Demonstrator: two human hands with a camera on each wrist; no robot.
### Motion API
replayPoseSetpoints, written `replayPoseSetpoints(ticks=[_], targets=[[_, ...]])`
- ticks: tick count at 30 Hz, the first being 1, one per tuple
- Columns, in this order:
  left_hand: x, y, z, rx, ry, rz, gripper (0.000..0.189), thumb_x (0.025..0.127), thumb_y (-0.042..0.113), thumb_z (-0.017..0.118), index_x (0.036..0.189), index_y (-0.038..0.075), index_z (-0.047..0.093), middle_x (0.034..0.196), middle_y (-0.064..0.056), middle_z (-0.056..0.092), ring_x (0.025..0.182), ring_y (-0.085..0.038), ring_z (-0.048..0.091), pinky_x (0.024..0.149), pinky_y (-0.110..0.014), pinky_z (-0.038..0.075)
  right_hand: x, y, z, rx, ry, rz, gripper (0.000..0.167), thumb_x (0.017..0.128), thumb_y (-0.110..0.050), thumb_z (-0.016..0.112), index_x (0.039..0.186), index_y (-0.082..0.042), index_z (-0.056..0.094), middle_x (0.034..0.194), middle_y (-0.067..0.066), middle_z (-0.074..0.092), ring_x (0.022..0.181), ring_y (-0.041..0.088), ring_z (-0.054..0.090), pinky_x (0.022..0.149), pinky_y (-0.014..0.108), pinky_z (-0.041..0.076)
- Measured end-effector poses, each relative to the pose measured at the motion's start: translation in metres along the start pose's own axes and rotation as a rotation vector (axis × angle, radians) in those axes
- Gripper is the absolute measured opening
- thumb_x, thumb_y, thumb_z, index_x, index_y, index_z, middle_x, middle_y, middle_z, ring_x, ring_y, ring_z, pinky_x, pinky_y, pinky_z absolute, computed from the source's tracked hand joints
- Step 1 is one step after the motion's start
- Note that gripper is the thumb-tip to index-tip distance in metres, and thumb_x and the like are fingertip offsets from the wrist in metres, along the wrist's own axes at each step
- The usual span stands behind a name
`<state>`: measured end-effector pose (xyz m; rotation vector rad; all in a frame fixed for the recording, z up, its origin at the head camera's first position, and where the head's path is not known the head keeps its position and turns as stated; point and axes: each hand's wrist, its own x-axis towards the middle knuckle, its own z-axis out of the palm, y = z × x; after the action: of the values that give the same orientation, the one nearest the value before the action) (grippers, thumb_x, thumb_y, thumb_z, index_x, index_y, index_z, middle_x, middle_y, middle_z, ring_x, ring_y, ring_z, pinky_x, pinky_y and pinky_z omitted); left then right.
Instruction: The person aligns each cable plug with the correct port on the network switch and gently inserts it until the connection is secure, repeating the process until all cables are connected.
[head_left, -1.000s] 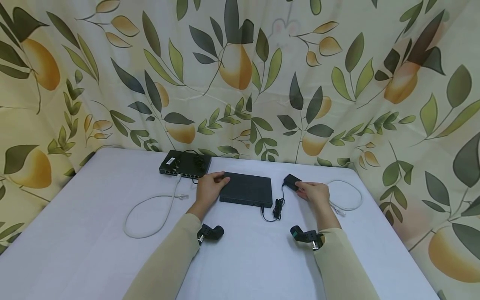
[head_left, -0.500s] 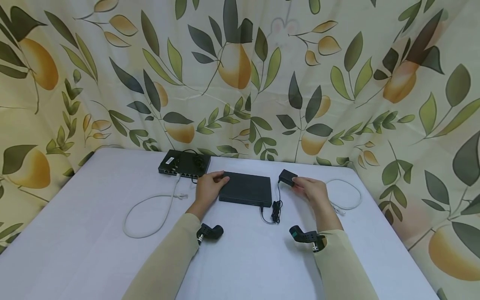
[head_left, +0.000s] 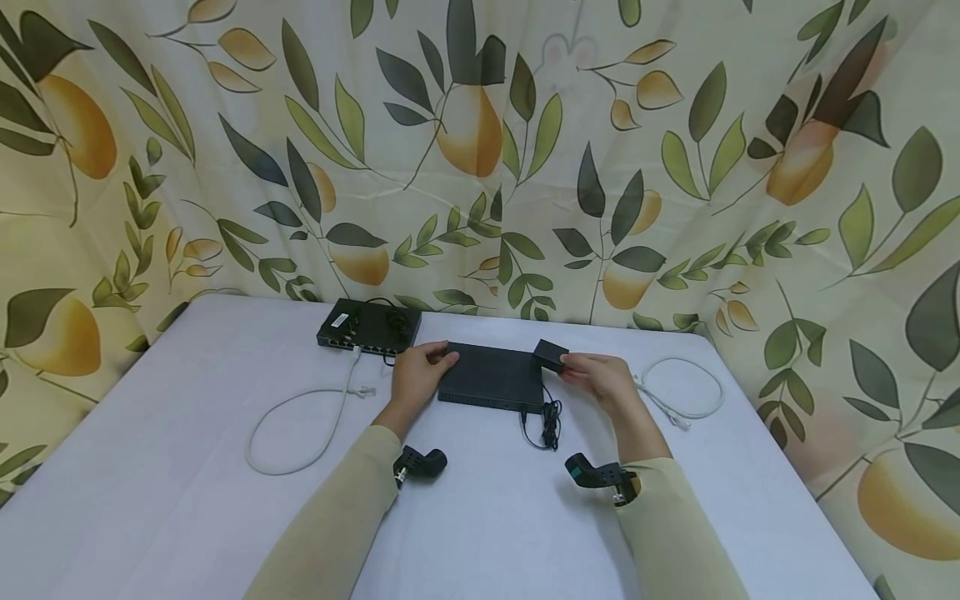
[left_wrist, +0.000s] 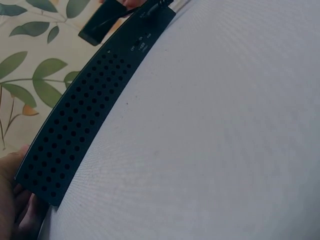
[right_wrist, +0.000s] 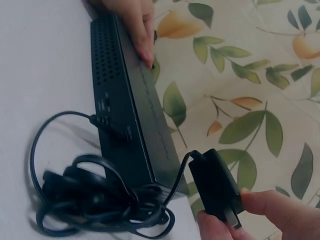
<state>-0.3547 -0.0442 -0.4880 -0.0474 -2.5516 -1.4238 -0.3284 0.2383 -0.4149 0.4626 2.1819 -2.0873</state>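
A flat black network switch [head_left: 491, 379] lies in the middle of the white table, its vented side facing the person. My left hand [head_left: 416, 375] grips its left end, thumb on the top edge. Between thumb and fingers, my right hand [head_left: 603, 379] pinches a black power adapter [head_left: 550, 355] raised by the switch's right end. Metal prongs [right_wrist: 231, 218] stick out of the adapter in the right wrist view. From it runs a black cord, bundled in a coil [right_wrist: 95, 195], whose plug [right_wrist: 112, 129] sits in the switch's side.
Another black switch [head_left: 378, 329] with a dark cord on top stands at the back left. A white network cable [head_left: 258, 429] runs from it in a loop. A second white cable [head_left: 712, 412] lies coiled at the right. Patterned cloth [head_left: 480, 208] hangs behind the table.
My right hand has carried the adapter left, from beside the switch to its right end, and the cord bundle has shifted slightly with it. The left hand stays at the switch.
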Motion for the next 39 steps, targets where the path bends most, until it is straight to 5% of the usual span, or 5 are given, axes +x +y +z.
replayPoseSetpoints(ticks=[20,39], targets=[[0.000,0.000,0.001,-0.006,-0.003,-0.013,0.039,0.090,0.033,0.072,0.124,0.013,0.070,0.109,-0.004,0.074,0.098,-0.018,0.067,0.086,-0.036,0.056,-0.003,-0.004,0.025,-0.229,0.000,0.025,0.042,0.088,-0.011,0.072,0.120,0.014,0.061,0.095,0.013,0.071,0.072,0.010,0.071,0.074,0.022,0.059],[-0.001,0.001,-0.001,-0.016,-0.002,-0.004,0.039,0.090,0.032,0.072,0.124,0.012,0.070,0.109,-0.005,0.074,0.097,-0.018,0.067,0.086,-0.037,0.056,0.006,-0.008,0.043,-0.165,-0.061,0.088,0.045,0.088,-0.004,0.072,0.124,0.017,0.054,0.077,0.004,0.067,0.061,0.008,0.070,0.066,0.019,0.059]])
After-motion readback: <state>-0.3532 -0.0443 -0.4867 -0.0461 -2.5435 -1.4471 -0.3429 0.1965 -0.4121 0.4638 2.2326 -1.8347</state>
